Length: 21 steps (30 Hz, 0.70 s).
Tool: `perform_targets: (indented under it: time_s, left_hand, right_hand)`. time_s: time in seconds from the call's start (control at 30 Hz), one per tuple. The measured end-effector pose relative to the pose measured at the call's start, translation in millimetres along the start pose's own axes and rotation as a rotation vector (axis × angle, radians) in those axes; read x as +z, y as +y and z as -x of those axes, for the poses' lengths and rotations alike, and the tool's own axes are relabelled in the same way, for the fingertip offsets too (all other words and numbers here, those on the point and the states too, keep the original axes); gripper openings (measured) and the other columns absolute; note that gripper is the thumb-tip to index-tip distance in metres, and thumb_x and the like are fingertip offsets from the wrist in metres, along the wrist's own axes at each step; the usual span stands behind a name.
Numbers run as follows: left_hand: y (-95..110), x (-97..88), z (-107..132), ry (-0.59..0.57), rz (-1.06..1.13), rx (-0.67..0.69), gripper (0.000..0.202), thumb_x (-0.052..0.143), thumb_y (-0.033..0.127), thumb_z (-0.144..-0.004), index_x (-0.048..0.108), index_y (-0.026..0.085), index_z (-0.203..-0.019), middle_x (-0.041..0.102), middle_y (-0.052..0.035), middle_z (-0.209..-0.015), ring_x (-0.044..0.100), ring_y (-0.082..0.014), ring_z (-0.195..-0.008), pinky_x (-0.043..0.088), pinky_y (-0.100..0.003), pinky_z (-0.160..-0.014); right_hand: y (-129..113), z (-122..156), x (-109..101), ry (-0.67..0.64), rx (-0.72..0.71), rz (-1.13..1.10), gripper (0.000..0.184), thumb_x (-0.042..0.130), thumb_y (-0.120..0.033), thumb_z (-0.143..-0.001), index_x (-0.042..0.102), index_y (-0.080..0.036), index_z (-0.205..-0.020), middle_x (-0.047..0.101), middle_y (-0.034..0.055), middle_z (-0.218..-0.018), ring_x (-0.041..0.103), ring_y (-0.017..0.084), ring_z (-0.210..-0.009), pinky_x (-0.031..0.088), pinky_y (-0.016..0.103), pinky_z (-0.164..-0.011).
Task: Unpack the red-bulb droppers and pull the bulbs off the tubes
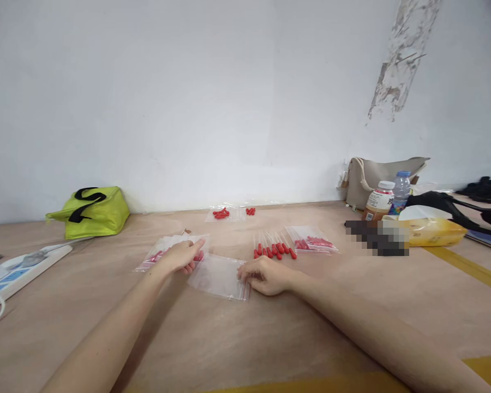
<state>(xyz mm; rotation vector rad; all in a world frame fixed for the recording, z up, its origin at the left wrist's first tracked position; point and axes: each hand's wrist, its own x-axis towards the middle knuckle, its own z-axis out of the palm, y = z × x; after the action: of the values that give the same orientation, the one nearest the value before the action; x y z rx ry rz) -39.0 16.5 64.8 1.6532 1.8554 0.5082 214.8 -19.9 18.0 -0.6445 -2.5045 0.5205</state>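
A clear zip bag (pixel 219 277) lies flat in front of me, with a red line along its right edge. The fingers of my right hand (pixel 265 275) are bent and closed on that edge. My left hand (pixel 183 255) is over a pile of clear bags holding pinkish-red pieces (pixel 157 254); its index finger is stretched out and the others curl down near the pile, their tips partly hidden. Beyond my right hand, several red-tipped sticks (pixel 274 250) lie side by side with thin pale stems. Another filled zip bag (pixel 313 240) rests to their right.
Small red pieces (pixel 221 214) lie on clear plastic by the wall. At the left are a lime-green bag (pixel 98 212) and a power strip (pixel 28 267). Bottles (pixel 379 201), a beige bag (pixel 362 177) and a yellow tissue pack (pixel 437 232) stand at the right.
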Motion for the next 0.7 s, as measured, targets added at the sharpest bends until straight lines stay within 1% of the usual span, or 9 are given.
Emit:
perform_targets:
  time_s: [0.1, 0.2, 0.3, 0.37, 0.43, 0.5, 0.57, 0.63, 0.7]
  left_hand:
    - [2, 0.1, 4, 0.014, -0.313, 0.083, 0.037, 0.061, 0.053, -0.056, 0.047, 0.019, -0.064, 0.056, -0.0003, -0.048, 0.058, -0.02, -0.052, 0.037, -0.024, -0.046]
    - [6, 4.7, 9, 0.053, -0.526, 0.131, 0.038, 0.07, 0.045, -0.045, 0.047, 0.02, -0.061, 0.058, -0.0001, -0.054, 0.058, -0.0215, -0.059, 0.033, -0.024, -0.048]
    - [9, 9.5, 13, 0.041, -0.581, 0.154, 0.034, 0.071, 0.04, -0.045, 0.047, 0.02, -0.058, 0.059, -0.0004, -0.061, 0.057, -0.0205, -0.062, 0.031, -0.023, -0.048]
    - [9, 11.0, 14, 0.015, -0.583, 0.163, 0.032, 0.07, 0.039, -0.046, 0.047, 0.02, -0.057, 0.058, 0.0006, -0.059, 0.056, -0.0192, -0.059, 0.029, -0.023, -0.048]
    - [7, 10.9, 14, 0.008, -0.577, 0.172, 0.031, 0.069, 0.04, -0.048, 0.046, 0.02, -0.056, 0.056, 0.0015, -0.056, 0.055, -0.0184, -0.058, 0.028, -0.023, -0.047]
    - [5, 9.6, 12, 0.031, -0.568, 0.18, 0.032, 0.066, 0.045, -0.052, 0.046, 0.02, -0.056, 0.055, 0.0016, -0.054, 0.054, -0.0181, -0.056, 0.028, -0.023, -0.047]
    - [3, 7.5, 9, 0.076, -0.54, 0.189, 0.035, 0.058, 0.052, -0.06, 0.046, 0.02, -0.057, 0.056, 0.0005, -0.055, 0.055, -0.0184, -0.056, 0.028, -0.024, -0.048]
    - [4, 6.0, 7, 0.147, -0.471, 0.185, 0.039, 0.046, 0.058, -0.07, 0.046, 0.02, -0.061, 0.058, -0.0012, -0.057, 0.055, -0.0189, -0.057, 0.028, -0.025, -0.048]
    - [6, 7.2, 5, 0.229, -0.377, 0.197, 0.04, 0.036, 0.057, -0.077, 0.046, 0.02, -0.067, 0.06, -0.0018, -0.06, 0.056, -0.0188, -0.059, 0.029, -0.025, -0.05]
  right_hand:
    - [-1, -9, -1, 0.116, 0.107, 0.06, 0.025, 0.047, -0.007, -0.069, 0.063, -0.018, -0.083, 0.064, 0.0033, -0.094, 0.058, 0.014, -0.089, 0.043, 0.025, -0.079]
    - [-4, -28, -1, 0.171, 0.342, 0.247, 0.02, 0.054, -0.022, -0.071, 0.063, -0.018, -0.088, 0.065, 0.0056, -0.091, 0.056, 0.018, -0.092, 0.042, 0.03, -0.081]
    - [-9, -49, -4, 0.028, 0.559, 0.318, 0.044, 0.07, -0.039, -0.054, 0.062, -0.015, -0.09, 0.064, 0.0113, -0.091, 0.058, 0.025, -0.085, 0.045, 0.032, -0.067]
    - [-13, -61, -6, -0.131, 0.648, 0.289, 0.04, 0.075, -0.039, -0.045, 0.063, -0.017, -0.075, 0.065, 0.0093, -0.078, 0.06, 0.024, -0.073, 0.045, 0.031, -0.059]
    - [-16, -68, -5, -0.182, 0.713, 0.204, 0.028, 0.076, -0.037, -0.044, 0.06, -0.018, -0.057, 0.062, 0.0048, -0.06, 0.059, 0.022, -0.063, 0.044, 0.031, -0.057]
    - [-17, -70, -4, -0.077, 0.731, 0.102, 0.026, 0.074, -0.035, -0.047, 0.054, -0.019, -0.046, 0.055, 0.0017, -0.046, 0.058, 0.021, -0.057, 0.043, 0.032, -0.057]
    - [-14, -67, -6, 0.059, 0.716, 0.025, 0.024, 0.071, -0.032, -0.053, 0.054, -0.018, -0.045, 0.054, 0.0007, -0.045, 0.057, 0.019, -0.056, 0.043, 0.03, -0.058]
    - [-5, -58, -16, 0.172, 0.699, -0.02, 0.014, 0.067, -0.029, -0.059, 0.058, -0.018, -0.055, 0.061, 0.0005, -0.057, 0.058, 0.016, -0.059, 0.043, 0.025, -0.058]
    - [10, -46, -36, 0.318, 0.72, -0.065, 0.009, 0.061, -0.027, -0.066, 0.06, -0.018, -0.068, 0.064, 0.0007, -0.069, 0.058, 0.012, -0.063, 0.043, 0.021, -0.056]
